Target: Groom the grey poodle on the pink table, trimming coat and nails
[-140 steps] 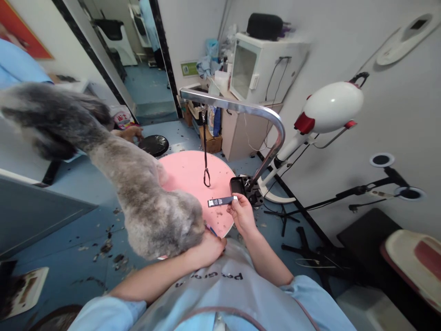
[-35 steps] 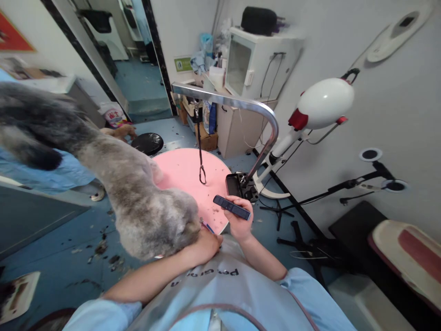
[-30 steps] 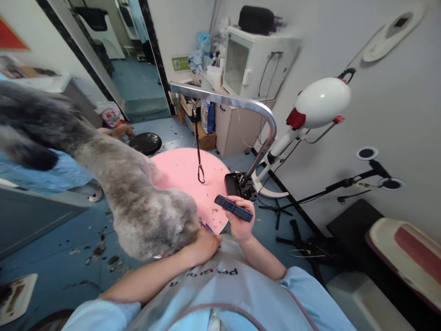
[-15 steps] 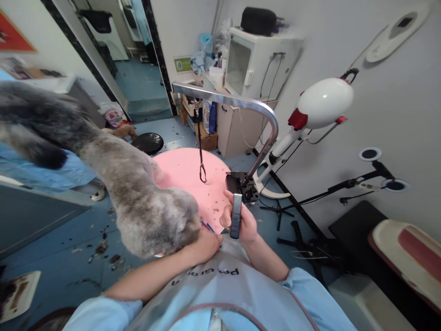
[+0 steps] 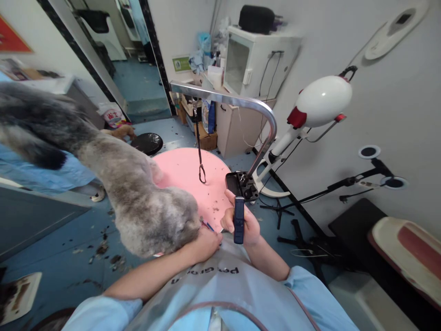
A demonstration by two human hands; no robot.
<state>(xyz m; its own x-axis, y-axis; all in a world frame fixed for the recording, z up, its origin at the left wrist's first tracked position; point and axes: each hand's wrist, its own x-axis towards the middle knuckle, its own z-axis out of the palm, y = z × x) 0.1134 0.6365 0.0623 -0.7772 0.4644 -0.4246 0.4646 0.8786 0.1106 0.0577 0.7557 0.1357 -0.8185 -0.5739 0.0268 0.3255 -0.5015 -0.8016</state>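
My right hand (image 5: 251, 227) holds a slim, dark, rectangular handheld device (image 5: 239, 220) upright in front of my apron, with the index finger pointing up behind it. My left hand (image 5: 206, 244) lies palm down against the apron with its fingers curled, mostly hidden. A thin blue and red tool (image 5: 208, 225) shows just beyond that hand; I cannot tell whether it is gripped. The grey dog (image 5: 138, 197), its coat clipped short, stretches in from the left. Its rounded near end rests by my left forearm, over the edge of the pink round table (image 5: 186, 170).
A metal grooming arm (image 5: 227, 97) with a hanging black loop (image 5: 201, 174) spans the table. A black tool tray (image 5: 241, 184) is fixed at its base. A white dryer (image 5: 324, 101) stands on the right. Hair clumps (image 5: 102, 248) litter the blue floor.
The device in my right hand has tilted, so its face looks darker and less shiny, and it sits slightly lower. My left hand and the dog have barely moved.
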